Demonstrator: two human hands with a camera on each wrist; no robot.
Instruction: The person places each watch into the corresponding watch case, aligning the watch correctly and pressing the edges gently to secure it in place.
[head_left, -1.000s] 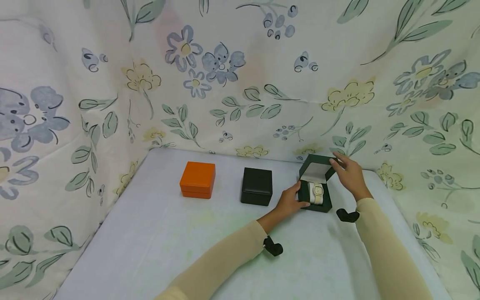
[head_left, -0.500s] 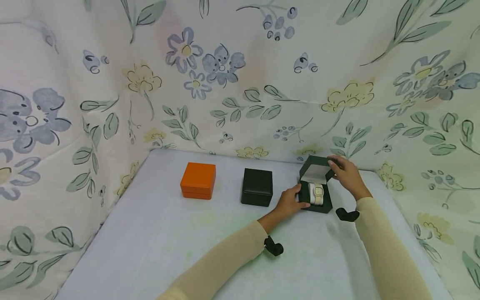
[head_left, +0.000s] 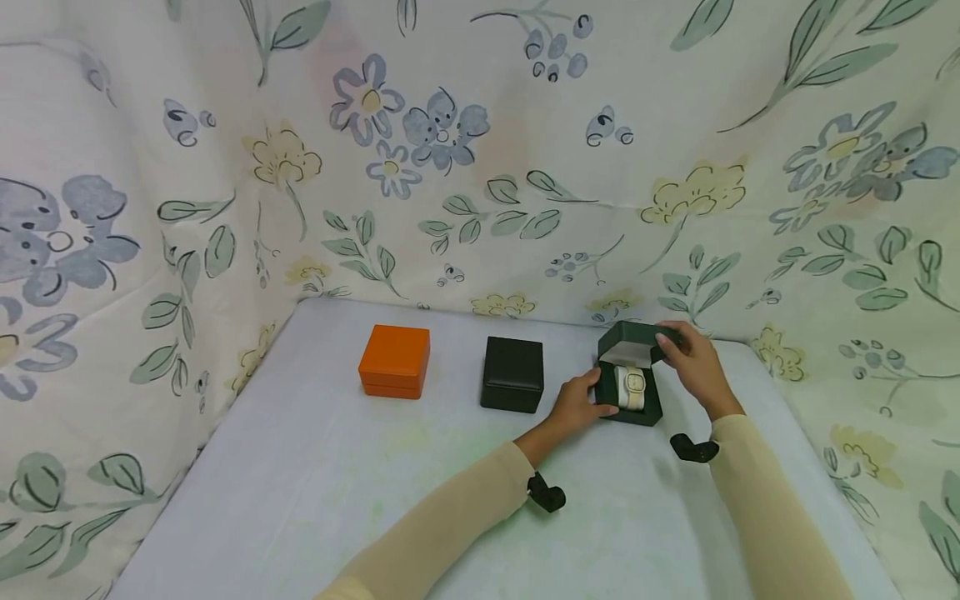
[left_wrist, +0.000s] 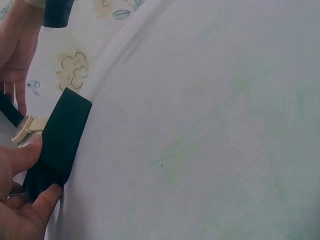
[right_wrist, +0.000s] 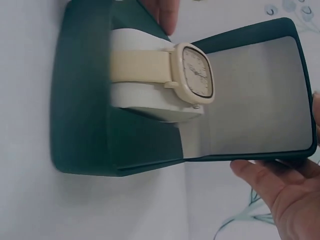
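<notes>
At the table's right side stands a dark green watch box, its hinged lid raised at a slant. A watch with a cream strap and squarish dial sits inside, wrapped round a white cushion. My left hand grips the box's base at its left side; in the left wrist view the thumb lies on the rim and fingers bend round the green wall. With my right hand I hold the lid's right edge, the thumb against its side in the right wrist view.
A black box with its lid down stands left of the green one. Farther left is a closed orange box. Floral cloth hangs behind the white-covered table.
The green lid has tipped forward and down over the base, with my right hand lowering along with it. My left hand stays on the base.
</notes>
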